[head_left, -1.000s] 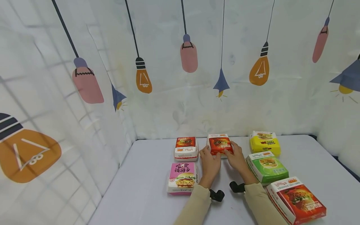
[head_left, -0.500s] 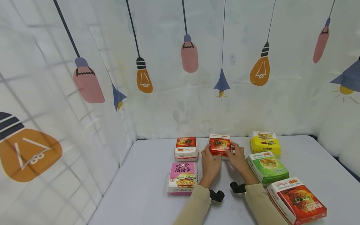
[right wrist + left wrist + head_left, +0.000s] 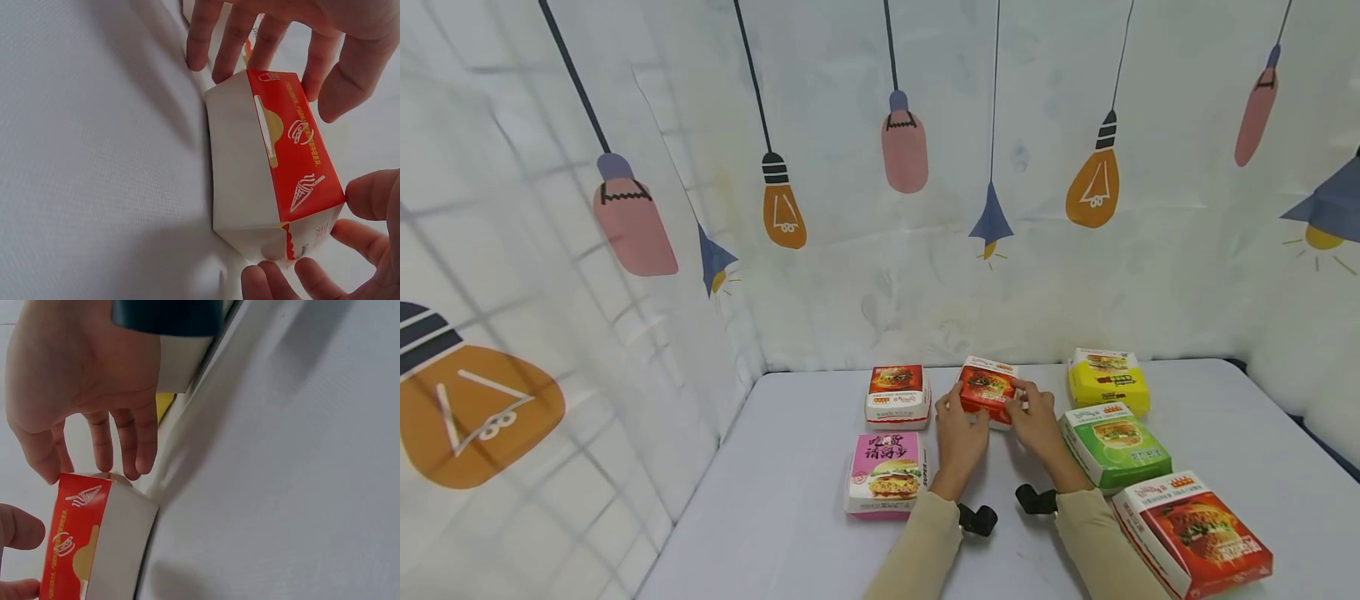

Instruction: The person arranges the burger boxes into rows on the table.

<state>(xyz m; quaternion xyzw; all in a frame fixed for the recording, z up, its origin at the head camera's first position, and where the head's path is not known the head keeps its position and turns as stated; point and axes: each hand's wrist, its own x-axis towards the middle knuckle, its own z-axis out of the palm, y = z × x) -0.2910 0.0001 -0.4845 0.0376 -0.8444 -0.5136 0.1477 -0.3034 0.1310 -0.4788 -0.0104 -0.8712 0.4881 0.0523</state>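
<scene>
A red-and-white burger box sits near the back of the table, between both hands. My left hand has its fingers at the box's left side, thumb at the near face. On the opposite side, my right hand holds the right end with thumb and fingers. The right wrist view gives the box a white lower side and a red strip with drawings, with fingertips at both ends. From the left wrist, the left fingers come down to one end of the box. The box stands slightly turned.
Left of the hands, another red-and-white burger box stands behind a pink one. On the right, a yellow box, a green box and a larger red box form a slanting row beside the right forearm.
The burger box between the hands has shifted slightly right and turned so that its near right corner points toward me. Both hands have stayed with it; the other boxes have not moved.
</scene>
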